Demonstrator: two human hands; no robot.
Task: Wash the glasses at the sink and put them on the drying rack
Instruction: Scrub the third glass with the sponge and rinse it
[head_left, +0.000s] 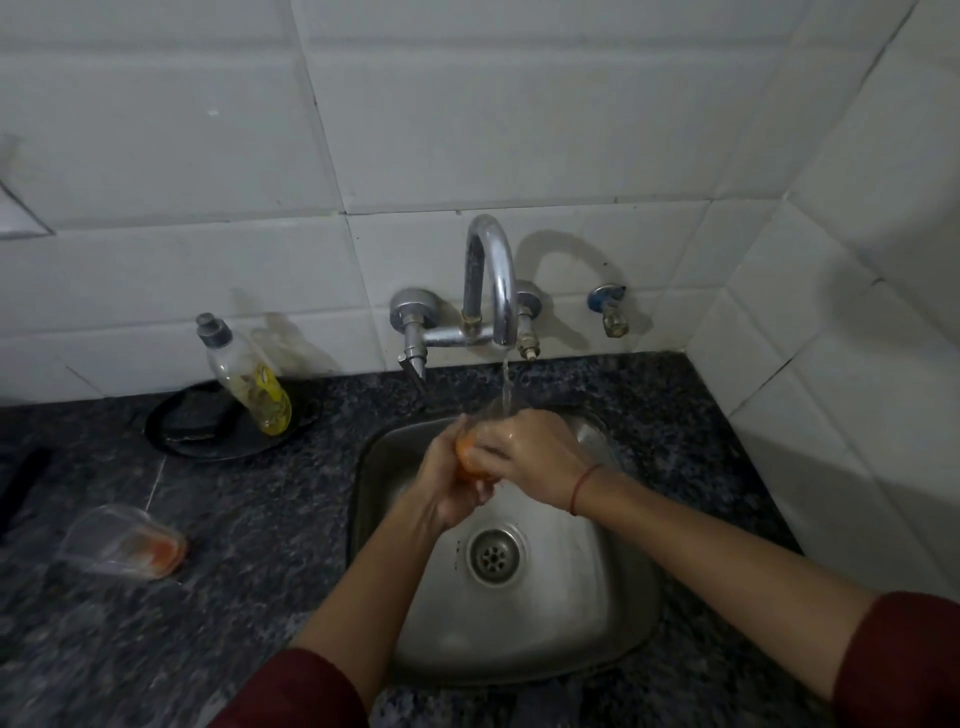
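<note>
White tiles (467, 130) back a dark speckled stone desk (249, 519) with a steel sink (597, 649) set into it. From the curved wall tap (491, 280) a thin stream of water (505, 384) runs down. Over the basin the left hand (447, 488) and right hand (530, 457) both curl round an orange-tinted glass (467, 457) under the stream, hiding most of it. A second glass (124, 543) lies on its side on the desk, well left of the sink. Near the wall a soap bottle (249, 374) leans on a black dish (176, 431).
</note>
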